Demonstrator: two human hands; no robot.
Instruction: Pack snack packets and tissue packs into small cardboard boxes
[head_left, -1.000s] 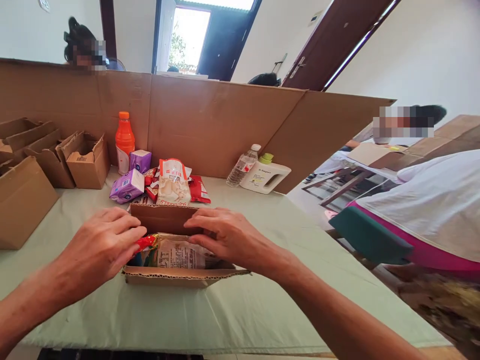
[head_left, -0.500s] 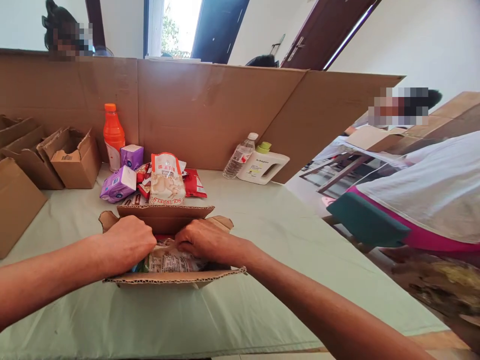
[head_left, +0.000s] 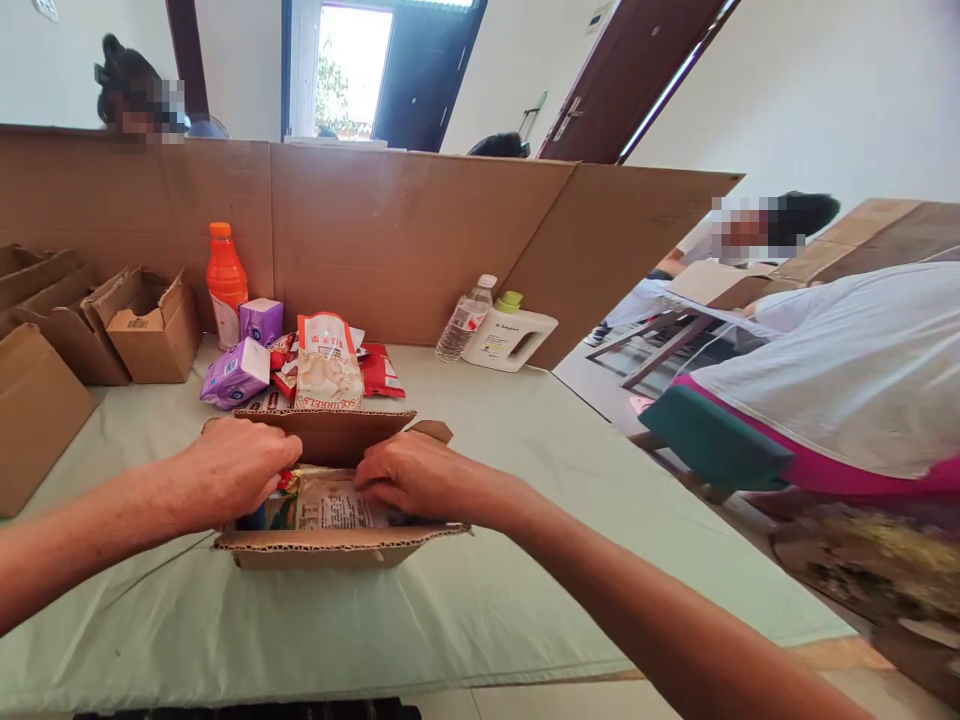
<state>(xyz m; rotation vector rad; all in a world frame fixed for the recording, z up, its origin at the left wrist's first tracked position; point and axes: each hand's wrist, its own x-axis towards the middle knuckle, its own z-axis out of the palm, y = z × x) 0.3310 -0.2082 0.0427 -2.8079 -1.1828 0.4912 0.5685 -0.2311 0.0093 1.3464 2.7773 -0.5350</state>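
A small open cardboard box stands on the cloth in front of me, its flaps spread outward. Inside lies a pale plastic bag covered in small print. A colourful packet with red, yellow and green parts lies at its left. My left hand is over the box's left side, fingers curled and closed at the packet's red and yellow top. At the right of the box, my right hand pinches the upper right part of the pale bag. Its fingertips are partly hidden.
Behind the box are a Squirrels snack bag, red packets, purple tissue packs and an orange bottle. A water bottle and a white jug lean against the cardboard partition. Empty cartons stand left.
My left hand has lifted slightly and moved left, uncovering more of the colourful packet. My right hand stays at the pale bag. The whole view has shifted a little.
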